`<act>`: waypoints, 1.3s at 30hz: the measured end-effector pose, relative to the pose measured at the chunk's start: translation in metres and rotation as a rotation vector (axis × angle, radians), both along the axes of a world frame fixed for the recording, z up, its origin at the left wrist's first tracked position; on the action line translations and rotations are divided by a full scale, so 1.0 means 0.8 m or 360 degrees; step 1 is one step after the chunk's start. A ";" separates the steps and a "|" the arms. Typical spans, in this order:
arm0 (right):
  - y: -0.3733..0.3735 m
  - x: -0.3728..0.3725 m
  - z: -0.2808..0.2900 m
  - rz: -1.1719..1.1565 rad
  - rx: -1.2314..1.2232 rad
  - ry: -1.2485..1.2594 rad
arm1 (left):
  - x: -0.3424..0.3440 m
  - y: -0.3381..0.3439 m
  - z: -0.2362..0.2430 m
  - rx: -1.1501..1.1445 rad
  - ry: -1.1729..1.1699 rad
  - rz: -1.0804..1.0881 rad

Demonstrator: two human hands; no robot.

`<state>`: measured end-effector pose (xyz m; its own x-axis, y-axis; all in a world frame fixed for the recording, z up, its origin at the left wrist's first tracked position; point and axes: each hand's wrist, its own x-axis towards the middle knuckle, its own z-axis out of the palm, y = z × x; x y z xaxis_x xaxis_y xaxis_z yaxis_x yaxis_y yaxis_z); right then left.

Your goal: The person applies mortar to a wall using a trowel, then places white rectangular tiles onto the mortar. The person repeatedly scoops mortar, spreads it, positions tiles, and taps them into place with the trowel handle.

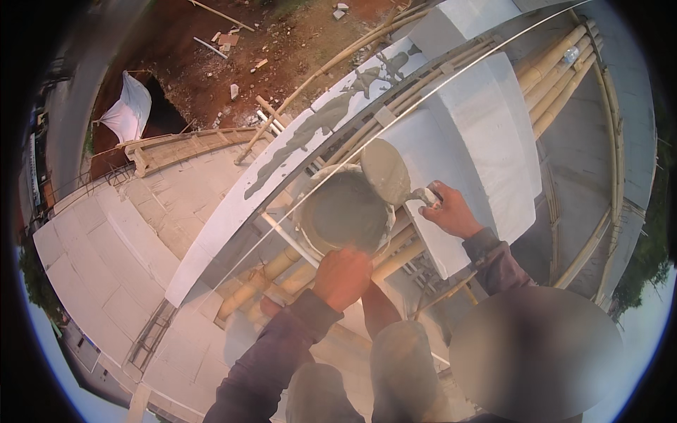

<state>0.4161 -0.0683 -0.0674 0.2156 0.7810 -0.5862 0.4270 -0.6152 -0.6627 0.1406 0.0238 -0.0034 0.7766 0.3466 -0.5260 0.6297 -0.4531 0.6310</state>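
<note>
Right grip (449, 207) clamps one trowel (384, 170), left grip (343, 278) clamps one bucket (302, 229) by its near rim.

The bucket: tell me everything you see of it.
The bucket is round, its open mouth facing upward, its pale rim ragged with grey crust. Inside is smooth grey mix. Its material is unclear. It sits by bamboo poles. The person's left grip is curled on its near rim. A trowel overlaps its far right edge; contact there is unclear.
</note>
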 end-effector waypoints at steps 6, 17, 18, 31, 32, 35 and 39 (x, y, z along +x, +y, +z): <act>0.132 0.193 0.033 -0.0085 -0.0355 0.0185 | -0.019 -0.009 0.008 -0.0119 -0.0048 0.0293; 0.268 0.438 0.114 0.0140 -0.0441 0.0312 | -0.074 -0.029 0.024 -0.0192 0.0158 0.0488; 0.254 0.440 0.138 0.0269 -0.0441 0.0310 | -0.080 -0.031 0.026 -0.0213 0.0186 0.0472; 0.171 0.076 -0.085 -0.0916 0.0429 -0.0223 | -0.121 -0.052 0.039 -0.0300 0.0389 0.0703; 0.182 0.057 -0.115 -0.0895 0.0685 -0.0333 | -0.123 -0.054 0.039 -0.0256 0.0352 0.0707; 0.209 0.028 -0.191 -0.1066 0.0681 -0.0399 | -0.125 -0.061 0.042 -0.0279 0.0239 0.0841; 0.239 0.011 -0.266 -0.1277 0.0589 -0.0298 | -0.124 -0.064 0.052 -0.0171 0.0297 0.0766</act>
